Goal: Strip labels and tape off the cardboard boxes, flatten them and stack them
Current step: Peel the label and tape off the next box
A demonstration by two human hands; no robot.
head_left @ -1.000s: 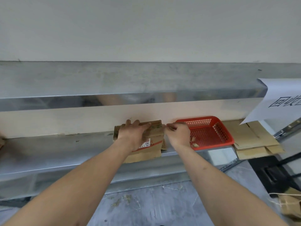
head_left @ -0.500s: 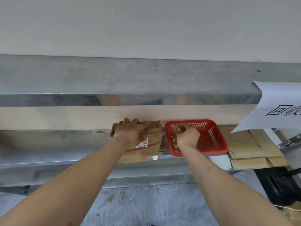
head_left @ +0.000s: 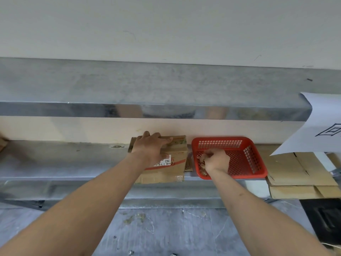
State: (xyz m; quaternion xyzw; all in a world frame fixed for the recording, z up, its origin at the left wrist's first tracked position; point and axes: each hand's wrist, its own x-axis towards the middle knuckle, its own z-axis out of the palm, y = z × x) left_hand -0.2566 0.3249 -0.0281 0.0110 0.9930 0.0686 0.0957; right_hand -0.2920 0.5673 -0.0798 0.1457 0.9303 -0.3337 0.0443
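On the shelf (head_left: 73,163), the flattened box (head_left: 171,163) lies lengthwise front-to-back.

Even soft light, wide-angle bending, slight blur

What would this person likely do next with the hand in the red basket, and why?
Probably let go of the scraps and bring the right hand back to the cardboard box. It sits inside the red basket pinching crumpled bits, while the left hand presses the box, whose white label remains stuck on.
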